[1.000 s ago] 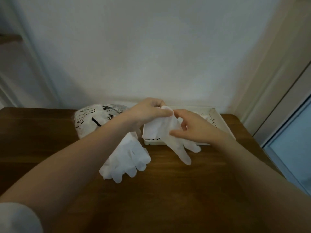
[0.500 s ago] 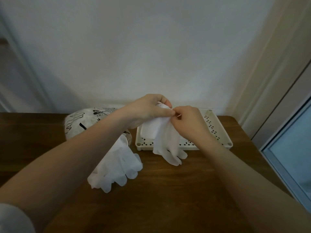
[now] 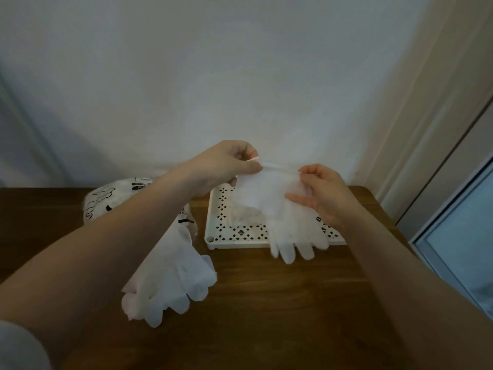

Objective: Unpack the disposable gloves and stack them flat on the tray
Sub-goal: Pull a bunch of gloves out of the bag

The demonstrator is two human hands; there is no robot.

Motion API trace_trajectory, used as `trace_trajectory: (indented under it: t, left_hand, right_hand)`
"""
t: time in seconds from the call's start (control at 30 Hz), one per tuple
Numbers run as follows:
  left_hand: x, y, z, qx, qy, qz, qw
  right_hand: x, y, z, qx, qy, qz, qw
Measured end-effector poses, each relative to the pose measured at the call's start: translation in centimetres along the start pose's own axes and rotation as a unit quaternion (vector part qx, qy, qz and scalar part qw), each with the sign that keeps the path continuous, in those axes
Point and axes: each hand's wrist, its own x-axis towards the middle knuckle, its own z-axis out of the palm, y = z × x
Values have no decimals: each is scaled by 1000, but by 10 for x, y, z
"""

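Observation:
A thin white disposable glove point(image 3: 269, 198) hangs above the white perforated tray point(image 3: 213, 222), cuff up, its fingers dangling past the tray's front edge. My left hand point(image 3: 226, 166) pinches the cuff's left corner. My right hand point(image 3: 320, 193) pinches the cuff's right side, so the cuff is stretched between them. A pile of loose white gloves point(image 3: 173, 279) lies on the wooden table, spilling from the printed glove package point(image 3: 112, 201) at the back left, partly hidden by my left forearm.
The wooden table point(image 3: 266, 316) stands against a white wall. Its right edge runs close to a door frame and a glass panel point(image 3: 461, 249). Bare wood lies in front of the tray.
Both hands have lifted the glove and pulled apart, spreading its cuff over the tray. The glove's fingers now hang over the tray's front edge.

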Motion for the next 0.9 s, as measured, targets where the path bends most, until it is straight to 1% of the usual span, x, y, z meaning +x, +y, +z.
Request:
trace_trajectory:
  t: [0.07, 0.1, 0.17, 0.2, 0.23, 0.27, 0.3, 0.37, 0.43, 0.5, 0.57, 0.6, 0.63, 0.7, 0.73, 0.77, 0.8, 0.9]
  left_hand:
    - [10, -1, -4, 10, 18, 6, 1000]
    - [15, -2, -5, 18, 25, 12, 999]
    - [25, -2, -7, 17, 39, 31, 999]
    - [28, -2, -7, 12, 46, 44, 998]
    - [32, -5, -8, 11, 49, 57, 997]
    - [35, -8, -7, 22, 44, 72, 996]
    - [37, -12, -7, 52, 32, 83, 995]
    - [40, -26, -6, 177, -7, 91, 980]
    - [42, -41, -3, 322, -54, 89, 941]
    - [41, -55, 2, 399, -111, 78, 907]
    - [38, -65, 7, 454, -158, 61, 875]
    - [38, -68, 8, 476, -168, 52, 861]
    - [38, -71, 9, 490, -172, 47, 853]
    - [38, -75, 9, 504, -177, 40, 844]
    - [37, -77, 11, 513, -182, 36, 838]
    - [36, -79, 12, 524, -186, 32, 831]
    - [34, -82, 14, 536, -190, 23, 822]
    - [29, -89, 19, 544, -208, -20, 813]
  right_hand:
    - [7, -2, -7, -85, 26, -73, 993]
    - [10, -5, -9, -151, 46, -122, 980]
    - [13, -12, -14, -274, 81, -231, 930]
    - [13, -14, -14, -314, 85, -279, 903]
    - [13, -15, -16, -346, 74, -311, 882]
    - [14, -14, -17, -377, 55, -323, 866]
    - [14, -10, -18, -413, 34, -317, 853]
    - [12, 4, -19, -503, -7, -269, 821]
    - [9, 21, -19, -565, -65, -200, 798]
    - [8, 38, -18, -603, -141, -136, 773]
    - [8, 45, -16, -629, -184, -83, 751]
    - [9, 46, -15, -628, -187, -64, 753]
    - [9, 47, -15, -618, -182, -51, 763]
    - [12, 47, -15, -593, -153, -39, 789]
    - [14, 48, -14, -593, -132, -41, 793]
    - [17, 49, -13, -611, -114, -48, 782]
    - [20, 51, -12, -641, -104, -49, 759]
    - [27, 54, -9, -735, -83, -27, 672]
